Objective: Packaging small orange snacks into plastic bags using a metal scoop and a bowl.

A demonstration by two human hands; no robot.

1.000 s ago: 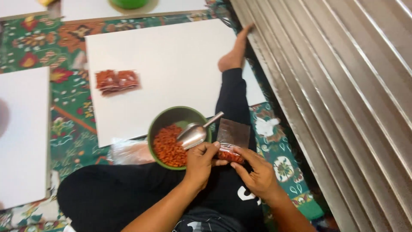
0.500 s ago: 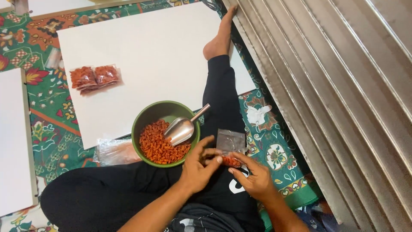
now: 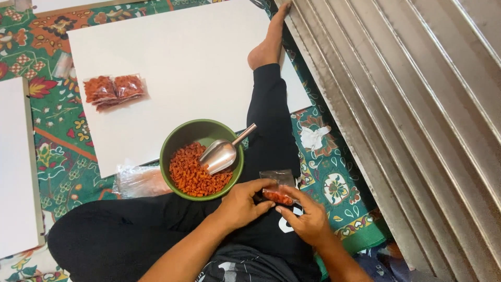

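Hands meet over the lap: left hand (image 3: 241, 204) and right hand (image 3: 308, 219) both pinch a small clear bag (image 3: 277, 188) partly filled with orange snacks, steadying it just beside the green bowl (image 3: 180, 137) holding the metal scoop (image 3: 219, 155).

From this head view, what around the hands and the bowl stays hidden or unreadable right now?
- Small clear bag, head view: its lower edge sits behind the left hand and right hand; whether it is sealed is unclear.
- Metal scoop: its front lip is buried in the orange pieces in the green bowl.
- Crumpled plastic beside the bowl: contents are blurred.
- Packed bags on the white board: overlapping, count is uncertain.
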